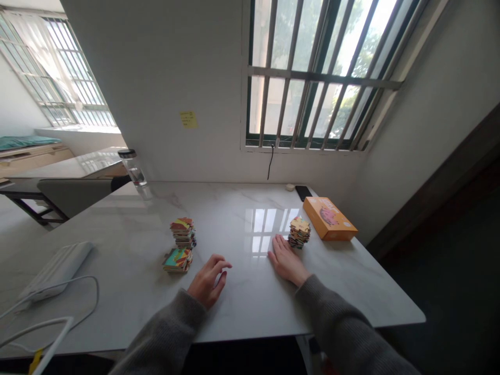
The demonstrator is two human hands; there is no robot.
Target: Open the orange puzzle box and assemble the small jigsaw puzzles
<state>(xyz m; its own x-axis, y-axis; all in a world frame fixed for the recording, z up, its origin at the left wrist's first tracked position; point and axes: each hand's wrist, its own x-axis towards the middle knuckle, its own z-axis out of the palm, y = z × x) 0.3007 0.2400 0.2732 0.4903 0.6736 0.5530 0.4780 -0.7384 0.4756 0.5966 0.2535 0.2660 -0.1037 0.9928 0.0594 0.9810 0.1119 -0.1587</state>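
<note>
My left hand (209,280) hovers over or rests on the white table (234,312), fingers curved and apart, with nothing in it. Just left of it stand two stacks of jigsaw puzzle pieces: a taller stack (183,233) behind and a shorter stack (177,260) with a teal and orange top in front. My right hand (286,259) lies flat on the table, fingers stretched out. Right behind its fingers is another stack of puzzle pieces (299,233); I cannot tell whether the fingertips touch it.
An orange box (329,219) lies at the right, with a black phone (303,193) and a small white object (289,187) behind it. A clear bottle (133,167) stands at the back left. A white power strip (58,271) with a cable lies on the left.
</note>
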